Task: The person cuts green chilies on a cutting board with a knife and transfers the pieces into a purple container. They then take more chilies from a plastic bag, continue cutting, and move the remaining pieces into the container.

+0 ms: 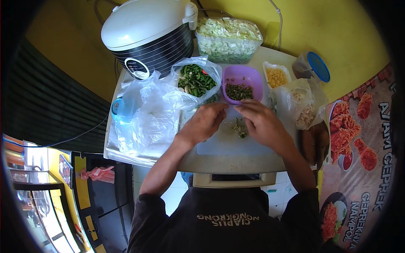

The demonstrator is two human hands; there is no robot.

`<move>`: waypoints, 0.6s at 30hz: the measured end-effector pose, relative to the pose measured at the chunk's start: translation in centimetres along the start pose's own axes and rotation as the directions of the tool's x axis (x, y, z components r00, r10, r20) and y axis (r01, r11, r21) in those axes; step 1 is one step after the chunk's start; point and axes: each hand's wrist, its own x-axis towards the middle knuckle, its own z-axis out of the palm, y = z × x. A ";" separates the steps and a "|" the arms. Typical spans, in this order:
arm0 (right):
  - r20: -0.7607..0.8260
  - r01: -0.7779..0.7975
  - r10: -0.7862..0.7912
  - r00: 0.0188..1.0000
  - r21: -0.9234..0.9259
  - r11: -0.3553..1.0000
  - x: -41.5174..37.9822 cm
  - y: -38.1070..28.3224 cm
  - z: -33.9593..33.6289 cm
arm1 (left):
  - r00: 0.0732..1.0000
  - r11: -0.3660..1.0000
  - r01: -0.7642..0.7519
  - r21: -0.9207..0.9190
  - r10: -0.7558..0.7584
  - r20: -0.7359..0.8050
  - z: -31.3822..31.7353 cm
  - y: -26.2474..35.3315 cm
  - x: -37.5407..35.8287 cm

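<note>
My left hand [205, 123] is over the cutting board [211, 146], just below the purple bowl [257, 84]. Its fingers are bent and pressed together; what they hold is too small to make out. Facing it, my right hand [263, 126] has its fingers curled, the fingertips by the bowl's near edge; any object in them is hidden. Chopped green pieces [238, 92] lie inside the bowl. Between my hands, a small pile of cut green bits [240, 130] rests on the board. Behind my left hand is a plastic bag of green chilies [195, 81].
A rice cooker [156, 40] stands at the back left, beside a tub of shredded cabbage [230, 40]. Plastic bags [147, 118] cover the left side. A tray of yellow pieces [276, 76], a blue-lidded container [318, 66] and another bag [304, 105] are at the right.
</note>
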 end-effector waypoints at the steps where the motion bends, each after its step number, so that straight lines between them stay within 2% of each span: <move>1: -0.010 0.074 -0.075 0.997 -0.106 0.992 -0.7 -0.4 0.3 | 1.000 1.000 0.005 0.009 -0.005 -0.005 0.1 0.0 0.0; 2: -0.014 0.143 -0.150 0.989 -0.209 0.967 -1.3 -0.9 0.6 | 1.000 1.000 0.006 -0.002 -0.006 -0.013 0.1 0.1 0.0; 6: 0.002 0.071 -0.072 0.997 -0.169 0.983 -1.6 -1.8 0.0 | 0.998 0.999 0.017 -0.028 -0.018 -0.052 0.3 0.3 0.2; 9: 0.208 -0.176 0.167 0.964 0.026 0.984 -1.4 -0.4 0.1 | 0.998 1.000 0.006 -0.023 -0.007 -0.061 0.5 0.1 0.2; 12: 0.111 0.060 -0.045 0.993 -0.137 0.989 -1.6 1.2 2.8 | 0.999 1.000 -0.021 0.009 0.021 -0.047 0.6 -0.2 0.3; 15: 0.128 0.081 -0.053 0.990 -0.222 0.972 -2.1 1.1 3.9 | 0.999 1.000 0.018 -0.011 -0.018 -0.038 0.4 -0.2 0.1; 18: 0.208 -0.053 0.079 0.975 -0.124 0.991 -2.7 -0.6 2.6 | 0.998 0.998 0.054 -0.028 -0.055 -0.025 0.3 0.1 0.1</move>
